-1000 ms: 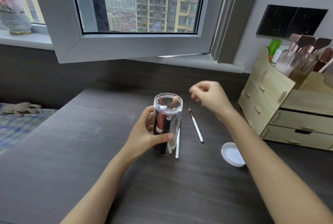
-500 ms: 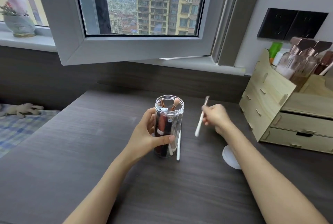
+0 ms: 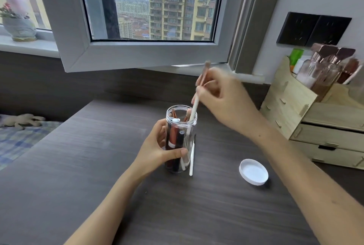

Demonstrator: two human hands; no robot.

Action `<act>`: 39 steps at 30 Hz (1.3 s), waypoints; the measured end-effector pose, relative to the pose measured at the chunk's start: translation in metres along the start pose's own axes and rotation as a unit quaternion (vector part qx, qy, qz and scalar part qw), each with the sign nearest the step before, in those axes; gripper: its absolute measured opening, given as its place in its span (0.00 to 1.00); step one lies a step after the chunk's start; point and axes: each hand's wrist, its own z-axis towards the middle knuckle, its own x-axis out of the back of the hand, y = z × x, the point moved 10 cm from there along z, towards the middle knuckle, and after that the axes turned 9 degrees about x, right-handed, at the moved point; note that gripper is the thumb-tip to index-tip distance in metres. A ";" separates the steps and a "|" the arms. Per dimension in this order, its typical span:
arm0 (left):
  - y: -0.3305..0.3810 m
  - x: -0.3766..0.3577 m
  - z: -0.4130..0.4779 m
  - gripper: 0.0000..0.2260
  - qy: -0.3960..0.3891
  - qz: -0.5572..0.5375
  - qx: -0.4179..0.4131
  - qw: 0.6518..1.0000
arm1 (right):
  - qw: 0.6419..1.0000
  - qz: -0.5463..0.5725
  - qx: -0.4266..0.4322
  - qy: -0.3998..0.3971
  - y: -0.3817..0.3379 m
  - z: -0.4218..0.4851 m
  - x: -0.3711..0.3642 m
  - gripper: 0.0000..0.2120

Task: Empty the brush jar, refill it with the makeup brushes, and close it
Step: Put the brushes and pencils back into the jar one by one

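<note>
A clear plastic brush jar [image 3: 190, 124] stands upright on the dark desk [image 3: 98, 166] with several brushes inside, red, black and white handled. My left hand [image 3: 157, 150] wraps around the jar's lower half. Above the jar, my right hand [image 3: 222, 97] pinches a white-handled makeup brush [image 3: 196, 105], bristles up, whose lower end is inside the jar's mouth. Another white-handled brush [image 3: 192, 158] lies on the desk against the jar's right side. The white lid [image 3: 253, 172] rests upside down on the desk to the right.
A wooden drawer organiser [image 3: 307, 118] with bottles stands at the right edge of the desk. An open window sash [image 3: 137, 53] hangs over the desk's far side. A bed with a plush toy [image 3: 21, 119] lies to the left.
My right hand picked the white-handled brush up from the desk, lifted it and brought it over the jar, lowering its handle end into the mouth. My left hand kept hold of the jar.
</note>
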 end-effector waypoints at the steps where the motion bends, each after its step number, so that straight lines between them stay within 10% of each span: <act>1: 0.000 0.000 0.000 0.34 0.001 0.002 0.001 1.000 | 0.998 -0.057 0.004 -0.033 0.001 0.001 -0.009 0.04; 6: 0.002 0.000 0.001 0.33 0.000 0.013 0.002 1.000 | 0.967 -0.212 0.036 -0.138 0.005 -0.002 -0.042 0.10; 12: 0.001 0.001 0.000 0.33 0.004 0.012 -0.002 1.000 | 0.990 0.055 -0.122 -0.040 0.062 -0.009 -0.012 0.05; 19: 0.003 -0.002 0.000 0.31 -0.004 0.000 -0.012 1.000 | 0.921 -0.181 -0.309 -0.155 0.169 -0.063 -0.075 0.19; 28: 0.018 -0.005 -0.009 0.41 0.006 0.053 -0.048 0.997 | 0.904 -0.205 -0.325 -0.189 0.182 -0.062 -0.115 0.15; 32: 0.028 0.004 -0.011 0.43 0.032 0.053 -0.074 0.995 | 0.951 -0.097 -0.293 0.011 0.165 -0.044 -0.054 0.22; 36: 0.031 0.005 -0.014 0.40 0.044 0.060 -0.099 0.992 | 0.942 0.059 -0.106 0.313 0.086 -0.035 0.048 0.03; 39: 0.033 0.002 -0.016 0.36 0.045 0.061 -0.112 0.991 | 0.929 0.181 0.008 0.323 0.027 -0.028 0.068 0.09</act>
